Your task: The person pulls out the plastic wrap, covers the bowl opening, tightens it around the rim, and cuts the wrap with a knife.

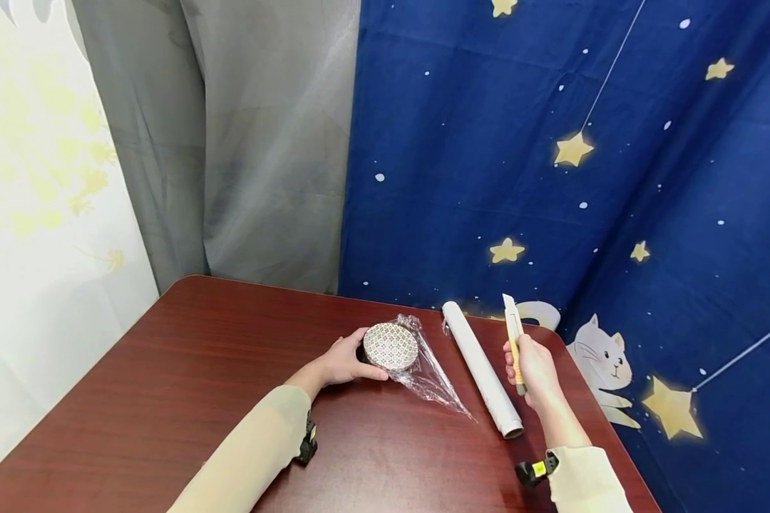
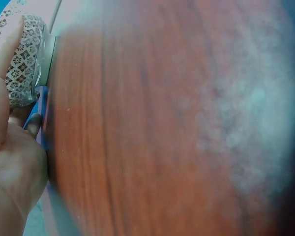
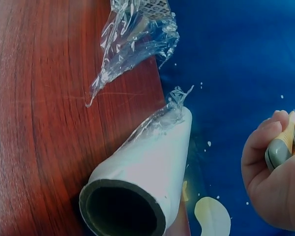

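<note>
My left hand (image 1: 345,361) grips the side of a round container (image 1: 390,347) with a small repeated pattern, thumb along its near edge. Close up in the left wrist view, the container's patterned side (image 2: 23,61) has clear film on it. Crumpled plastic wrap (image 1: 431,377) trails from the container to the right and tapers to a twisted point. Over the table's right side my right hand (image 1: 535,365) holds a yellow utility knife (image 1: 513,331), its tip pointing away from me. Only the knife's grey end and some yellow handle show in the right wrist view.
Between my hands, a white roll of plastic wrap (image 1: 483,370) lies lengthwise, with a loose, torn bit of film (image 3: 160,118) on it. The dark red wooden table (image 1: 231,356) ends at grey and starry blue curtains (image 1: 462,178).
</note>
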The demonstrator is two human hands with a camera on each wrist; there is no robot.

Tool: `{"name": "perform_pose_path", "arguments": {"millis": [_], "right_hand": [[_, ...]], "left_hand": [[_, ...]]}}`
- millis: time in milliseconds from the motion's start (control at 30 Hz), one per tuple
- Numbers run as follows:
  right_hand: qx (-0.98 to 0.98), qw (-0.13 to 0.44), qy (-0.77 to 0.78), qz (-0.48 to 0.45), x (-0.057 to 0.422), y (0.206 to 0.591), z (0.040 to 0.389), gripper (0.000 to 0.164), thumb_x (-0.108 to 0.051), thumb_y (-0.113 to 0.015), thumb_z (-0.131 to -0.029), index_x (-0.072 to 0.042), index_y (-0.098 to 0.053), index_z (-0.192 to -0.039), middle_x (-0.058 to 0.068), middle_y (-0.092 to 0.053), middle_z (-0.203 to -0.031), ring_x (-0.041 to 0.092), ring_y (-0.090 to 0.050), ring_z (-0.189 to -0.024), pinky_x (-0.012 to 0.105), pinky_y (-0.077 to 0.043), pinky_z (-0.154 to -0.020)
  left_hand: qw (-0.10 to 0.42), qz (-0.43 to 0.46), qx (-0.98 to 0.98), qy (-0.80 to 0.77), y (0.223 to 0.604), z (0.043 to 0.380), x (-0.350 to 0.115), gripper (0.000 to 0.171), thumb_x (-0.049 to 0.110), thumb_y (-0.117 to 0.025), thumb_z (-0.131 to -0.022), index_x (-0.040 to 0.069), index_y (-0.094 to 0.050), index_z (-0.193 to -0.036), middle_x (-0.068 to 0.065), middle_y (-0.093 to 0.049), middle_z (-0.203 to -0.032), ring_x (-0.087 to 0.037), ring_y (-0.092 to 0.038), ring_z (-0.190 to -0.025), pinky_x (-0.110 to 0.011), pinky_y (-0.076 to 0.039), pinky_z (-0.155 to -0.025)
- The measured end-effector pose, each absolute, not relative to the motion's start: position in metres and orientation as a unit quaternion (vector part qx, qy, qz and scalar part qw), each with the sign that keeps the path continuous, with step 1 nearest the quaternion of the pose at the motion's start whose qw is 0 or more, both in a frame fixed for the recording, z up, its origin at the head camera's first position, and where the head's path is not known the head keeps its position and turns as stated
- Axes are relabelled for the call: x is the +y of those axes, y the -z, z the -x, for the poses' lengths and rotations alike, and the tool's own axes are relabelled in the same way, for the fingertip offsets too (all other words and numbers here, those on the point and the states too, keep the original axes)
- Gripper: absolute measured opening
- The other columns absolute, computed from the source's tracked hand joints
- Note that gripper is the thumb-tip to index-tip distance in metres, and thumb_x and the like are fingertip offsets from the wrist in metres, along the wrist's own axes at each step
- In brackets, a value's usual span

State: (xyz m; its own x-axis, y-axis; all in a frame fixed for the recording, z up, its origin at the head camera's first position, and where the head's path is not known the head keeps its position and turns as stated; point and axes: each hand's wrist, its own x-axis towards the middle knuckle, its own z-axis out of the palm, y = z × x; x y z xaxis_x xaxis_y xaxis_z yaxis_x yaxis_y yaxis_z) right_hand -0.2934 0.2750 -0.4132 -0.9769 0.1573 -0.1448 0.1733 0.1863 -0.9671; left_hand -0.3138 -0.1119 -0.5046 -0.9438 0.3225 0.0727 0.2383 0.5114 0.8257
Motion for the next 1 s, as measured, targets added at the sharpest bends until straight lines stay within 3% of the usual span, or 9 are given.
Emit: {"name": "perform_pose_path", "arguments": {"millis": [233,600,733,867,1000], "right_hand": [[0.774,0.021,0.626,-0.095,0.278,0.416,0.291,0.033,-0.021,-0.030,-0.112,-0.002,-0.057,-0.114,-0.003,-0.057,-0.074,0.010,-0.053,-0.057,0.023,-0.048,-0.052],[0.773,0.027,0.627,-0.090,0.289,0.426,0.291,0.040,-0.008,-0.027,-0.105,0.007,-0.051,-0.133,-0.001,-0.058,-0.081,0.011,-0.056,-0.063,0.025,-0.052,-0.057],[0.800,0.010,0.592,-0.098,0.298,0.433,0.295,0.048,-0.008,-0.032,-0.105,0.011,-0.051,-0.145,0.006,-0.056,-0.095,0.014,-0.061,-0.072,0.025,-0.058,-0.064],[0.835,-0.014,0.539,-0.109,0.309,0.440,0.302,0.047,-0.008,-0.043,-0.107,0.011,-0.052,-0.149,0.019,-0.061,-0.109,0.015,-0.065,-0.082,0.025,-0.062,-0.071],[0.864,-0.024,0.486,-0.129,0.319,0.444,0.310,0.042,-0.011,-0.056,-0.106,0.010,-0.057,-0.142,0.021,-0.071,-0.110,0.013,-0.061,-0.074,0.028,-0.056,-0.063]], "left_hand": [[0.057,-0.152,0.869,-0.467,0.506,0.315,-0.112,0.109,0.045,-0.099,-0.078,0.010,-0.044,-0.165,-0.014,-0.058,-0.163,-0.044,-0.039,-0.160,-0.071,-0.014,-0.134],[0.065,-0.148,0.869,-0.468,0.509,0.313,-0.112,0.111,0.046,-0.099,-0.078,0.010,-0.042,-0.166,-0.013,-0.056,-0.165,-0.041,-0.038,-0.162,-0.069,-0.011,-0.135],[0.067,-0.150,0.870,-0.465,0.510,0.313,-0.112,0.110,0.046,-0.099,-0.078,0.009,-0.042,-0.165,-0.014,-0.057,-0.164,-0.043,-0.038,-0.161,-0.070,-0.012,-0.135],[0.074,-0.142,0.871,-0.464,0.507,0.313,-0.112,0.111,0.049,-0.098,-0.079,0.011,-0.041,-0.166,-0.013,-0.055,-0.165,-0.048,-0.033,-0.162,-0.069,-0.020,-0.133],[0.068,-0.138,0.873,-0.463,0.502,0.314,-0.113,0.114,0.056,-0.098,-0.076,0.013,-0.042,-0.166,-0.011,-0.057,-0.163,-0.047,-0.039,-0.155,-0.065,-0.034,-0.128]]}}
